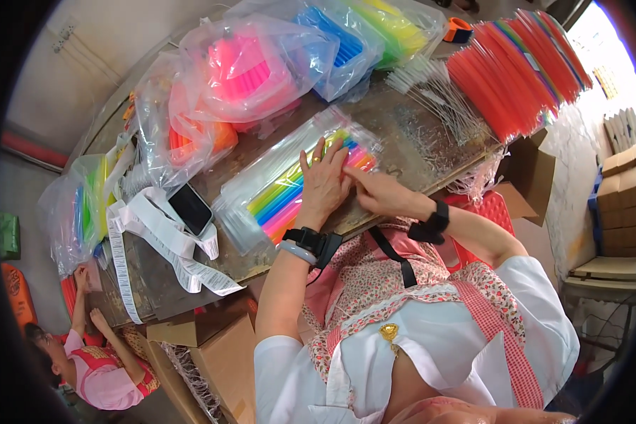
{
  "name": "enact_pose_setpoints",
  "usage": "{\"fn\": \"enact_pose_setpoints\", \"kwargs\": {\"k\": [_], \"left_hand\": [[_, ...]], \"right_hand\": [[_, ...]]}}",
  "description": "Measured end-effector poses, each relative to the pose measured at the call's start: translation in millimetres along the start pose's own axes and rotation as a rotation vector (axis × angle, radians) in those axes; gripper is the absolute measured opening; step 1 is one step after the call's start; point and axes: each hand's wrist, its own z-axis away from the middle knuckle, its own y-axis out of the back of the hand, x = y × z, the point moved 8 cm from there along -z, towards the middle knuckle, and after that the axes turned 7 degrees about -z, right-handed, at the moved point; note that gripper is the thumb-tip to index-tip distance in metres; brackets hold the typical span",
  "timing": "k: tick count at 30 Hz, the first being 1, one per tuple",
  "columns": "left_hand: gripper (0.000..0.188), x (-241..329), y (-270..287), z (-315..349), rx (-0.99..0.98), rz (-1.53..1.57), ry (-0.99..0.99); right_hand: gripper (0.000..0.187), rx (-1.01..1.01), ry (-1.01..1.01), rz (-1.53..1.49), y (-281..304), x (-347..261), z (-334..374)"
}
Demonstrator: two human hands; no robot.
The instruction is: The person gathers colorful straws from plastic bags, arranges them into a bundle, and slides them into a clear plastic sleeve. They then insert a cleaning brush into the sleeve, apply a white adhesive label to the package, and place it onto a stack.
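Worn table (396,120): left hand (323,185) fingers spread flat on clear straw packet (290,185); right hand (380,192) fingers pinching its edge.

Bright daylight glares upper right; fisheye edges bend, perhaps soft.

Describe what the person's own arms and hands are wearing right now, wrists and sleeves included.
The left hand has a ring on one finger; its wrist carries a black strapped device with a pale grey bangle just behind it. The right hand is bare, with a black strap band at the wrist. Both forearms are uncovered; short white sleeves end near the elbows.
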Motion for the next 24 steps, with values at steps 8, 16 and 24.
{"fn": "enact_pose_setpoints", "kwargs": {"k": [8,16,24], "left_hand": [[0.042,4,4,-1,-0.008,-0.019,-0.004],[0.042,6,1,-1,-0.029,-0.04,0.007],[0.042,12,5,-1,-0.015,-0.02,-0.014]], "right_hand": [[0.025,0.197,-0.211,0.024,75,48,-20],[0.016,-0.007,-0.105,0.026,38,52,-19],[0.009,0.044,0.13,0.312,18,25,-9]]}}
